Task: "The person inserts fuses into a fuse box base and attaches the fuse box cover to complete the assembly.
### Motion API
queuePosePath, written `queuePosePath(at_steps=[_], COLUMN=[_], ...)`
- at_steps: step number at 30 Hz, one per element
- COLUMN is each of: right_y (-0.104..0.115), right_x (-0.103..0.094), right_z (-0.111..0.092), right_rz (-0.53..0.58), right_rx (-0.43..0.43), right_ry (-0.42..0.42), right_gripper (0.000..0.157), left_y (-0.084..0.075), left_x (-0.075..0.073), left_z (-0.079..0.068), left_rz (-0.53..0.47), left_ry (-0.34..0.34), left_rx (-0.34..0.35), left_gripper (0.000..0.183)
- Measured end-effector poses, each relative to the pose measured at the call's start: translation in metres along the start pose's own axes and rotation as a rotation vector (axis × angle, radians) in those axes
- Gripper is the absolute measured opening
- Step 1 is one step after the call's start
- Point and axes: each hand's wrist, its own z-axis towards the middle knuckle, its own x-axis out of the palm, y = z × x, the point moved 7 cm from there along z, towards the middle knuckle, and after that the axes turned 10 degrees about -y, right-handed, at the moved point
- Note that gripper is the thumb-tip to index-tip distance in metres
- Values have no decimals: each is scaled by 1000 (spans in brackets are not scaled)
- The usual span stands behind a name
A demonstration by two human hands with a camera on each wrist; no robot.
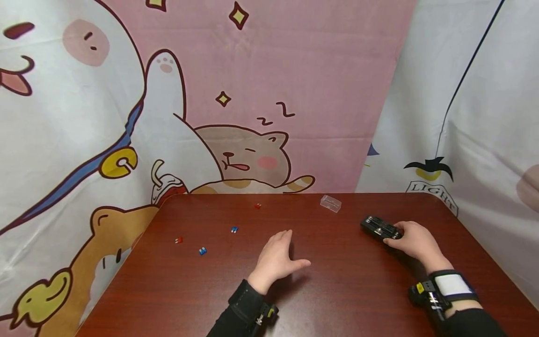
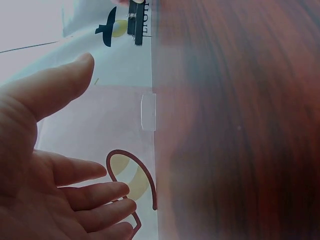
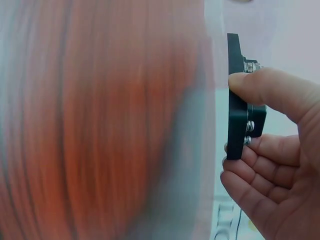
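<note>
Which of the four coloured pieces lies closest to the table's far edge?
The rightmost red piece; the other red piece and both blue pieces lie farther from that edge.

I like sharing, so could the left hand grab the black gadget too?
Probably yes, reaching across the table: the left hand holds nothing, and while the right hand grips one end of the black gadget, its other end looks free.

The desk point(image 1: 337, 285) looks to me like smooth, glossy wood; at its two o'clock, a black plastic-looking block point(image 1: 380, 228) bears shiny metal screws point(image 3: 251, 126); at one, a clear box point(image 1: 331, 203) gleams like hard plastic; at twelve, the lightly creased backdrop point(image 1: 337, 93) looks like smooth matt cloth.
</note>
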Motion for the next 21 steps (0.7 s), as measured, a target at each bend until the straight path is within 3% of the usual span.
queuePosePath(at_steps=[14, 21], right_y=[85, 122], right_x=[26, 33], right_z=[-6, -12], right_rz=[47, 47], right_rx=[-227, -333], right_ry=[-44, -58], right_gripper=[56, 50], left_y=[-2, -3], left_x=[2, 2], left_z=[6, 10], left_rz=[-10, -15], left_ry=[11, -4], left_rx=[0, 37], left_gripper=[93, 91])
